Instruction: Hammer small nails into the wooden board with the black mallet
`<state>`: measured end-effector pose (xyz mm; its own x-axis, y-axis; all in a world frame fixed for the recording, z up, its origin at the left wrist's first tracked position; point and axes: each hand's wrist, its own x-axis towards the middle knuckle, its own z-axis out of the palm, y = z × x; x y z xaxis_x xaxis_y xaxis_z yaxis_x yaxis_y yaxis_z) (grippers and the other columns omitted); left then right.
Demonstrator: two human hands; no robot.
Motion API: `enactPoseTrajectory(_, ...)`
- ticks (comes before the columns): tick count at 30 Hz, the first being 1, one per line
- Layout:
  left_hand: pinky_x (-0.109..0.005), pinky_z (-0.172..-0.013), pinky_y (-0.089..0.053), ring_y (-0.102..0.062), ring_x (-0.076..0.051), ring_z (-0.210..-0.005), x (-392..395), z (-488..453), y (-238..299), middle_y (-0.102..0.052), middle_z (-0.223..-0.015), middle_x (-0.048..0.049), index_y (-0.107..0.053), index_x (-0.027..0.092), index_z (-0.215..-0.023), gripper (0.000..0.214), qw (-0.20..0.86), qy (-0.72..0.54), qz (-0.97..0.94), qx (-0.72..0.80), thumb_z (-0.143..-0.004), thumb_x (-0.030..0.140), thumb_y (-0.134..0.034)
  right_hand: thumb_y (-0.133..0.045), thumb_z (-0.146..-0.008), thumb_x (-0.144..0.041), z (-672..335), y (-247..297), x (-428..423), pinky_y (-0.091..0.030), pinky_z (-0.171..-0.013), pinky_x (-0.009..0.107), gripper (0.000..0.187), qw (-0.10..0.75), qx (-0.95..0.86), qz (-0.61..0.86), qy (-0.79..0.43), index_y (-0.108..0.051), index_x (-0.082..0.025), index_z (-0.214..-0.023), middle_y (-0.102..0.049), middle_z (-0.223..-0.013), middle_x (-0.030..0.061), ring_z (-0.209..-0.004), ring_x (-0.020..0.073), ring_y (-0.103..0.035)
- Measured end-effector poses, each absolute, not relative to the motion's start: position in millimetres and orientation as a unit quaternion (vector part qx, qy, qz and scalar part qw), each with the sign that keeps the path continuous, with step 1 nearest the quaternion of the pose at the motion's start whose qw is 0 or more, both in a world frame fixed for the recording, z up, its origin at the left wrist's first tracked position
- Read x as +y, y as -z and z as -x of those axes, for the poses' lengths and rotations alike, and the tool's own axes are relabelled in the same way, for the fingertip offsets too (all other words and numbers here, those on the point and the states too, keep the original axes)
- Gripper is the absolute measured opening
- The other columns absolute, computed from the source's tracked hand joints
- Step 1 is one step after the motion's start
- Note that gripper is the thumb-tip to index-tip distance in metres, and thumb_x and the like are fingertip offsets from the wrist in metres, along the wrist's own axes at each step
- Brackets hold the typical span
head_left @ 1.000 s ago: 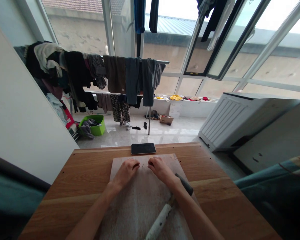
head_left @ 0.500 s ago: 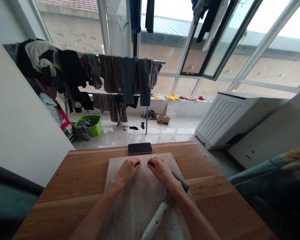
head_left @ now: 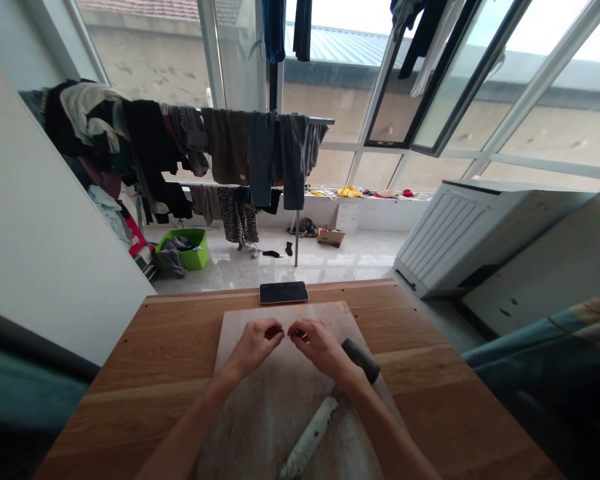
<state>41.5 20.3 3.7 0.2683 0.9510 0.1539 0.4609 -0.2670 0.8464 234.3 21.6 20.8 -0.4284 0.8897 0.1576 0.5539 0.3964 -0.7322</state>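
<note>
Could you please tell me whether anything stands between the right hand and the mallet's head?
Nothing visible stands between the right hand and the dark mallet head beside it; the forearm hides part of the handle.

Left hand (head_left: 255, 343), right hand (head_left: 319, 343) — over board (head_left: 265, 417).

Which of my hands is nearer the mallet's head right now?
Your right. The right hand is just left of the mallet's head, its wrist close beside it; the left hand is farther left, beyond the right hand.

Green tub (head_left: 198, 257) near hanging clothes (head_left: 225, 147)
</note>
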Motion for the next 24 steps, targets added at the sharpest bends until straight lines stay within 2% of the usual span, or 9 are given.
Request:
enactPoseTrajectory(10, -0.026, -0.077, -0.054, -0.069, -0.017, -0.080, 1.9, -40.3, -18.0, -0.073, -0.086, -0.0027, -0.070, 0.017, -0.090, 0.015, 0.366, -0.361, -0.720, 0.467, -0.089, 0.027, -0.058, -0.058, -0.088, -0.011, -233.0, -27.1, 8.8, -0.056, -0.074, 0.025, 0.018, 0.300, -0.782, 0.426, -0.342, -0.073, -0.018, -0.091, -0.072, -0.088, 0.0043, -0.079, 0.0156, -0.069)
enactPoseTrajectory(15, -0.028, -0.084, -0.054, -0.069, -0.017, -0.087, -5.4, -33.8, -21.2, -0.074, -0.094, -0.0016, -0.069, 0.020, -0.095, 0.015, 0.340, -0.346, -0.740, 0.465, -0.091, 0.028, -0.057, -0.058, -0.091, -0.019, -233.6, -28.8, 4.6, -0.059, -0.074, 0.026, 0.017, 0.311, -0.776, 0.412, -0.362, -0.074, -0.019, -0.098, -0.071, -0.096, 0.0064, -0.085, 0.0174, -0.071)
enactPoseTrajectory(20, -0.036, -0.100, -0.051, -0.066, -0.020, -0.109, -24.7, -9.8, -11.4, -0.071, -0.113, -0.0034, -0.065, 0.023, -0.112, 0.022, 0.283, -0.297, -0.775, 0.481, -0.093, 0.031, -0.056, -0.056, -0.094, -0.028, -249.8, -33.3, -11.6, -0.059, -0.073, 0.027, 0.020, 0.337, -0.757, 0.437, -0.351, -0.072, -0.021, -0.101, -0.072, -0.100, 0.0057, -0.081, 0.0168, -0.071)
enactPoseTrajectory(24, -0.039, -0.102, -0.051, -0.063, -0.021, -0.114, -62.8, 22.9, 7.6, -0.068, -0.118, -0.0054, -0.062, 0.024, -0.117, 0.024, 0.176, -0.266, -0.808, 0.495, -0.096, 0.024, -0.051, -0.052, -0.095, -0.038, -299.6, -15.4, -41.4, -0.057, -0.083, 0.032, 0.027, 0.390, -0.709, 0.538, -0.236, -0.072, -0.022, -0.103, -0.073, -0.103, 0.0083, -0.088, 0.0210, -0.071)
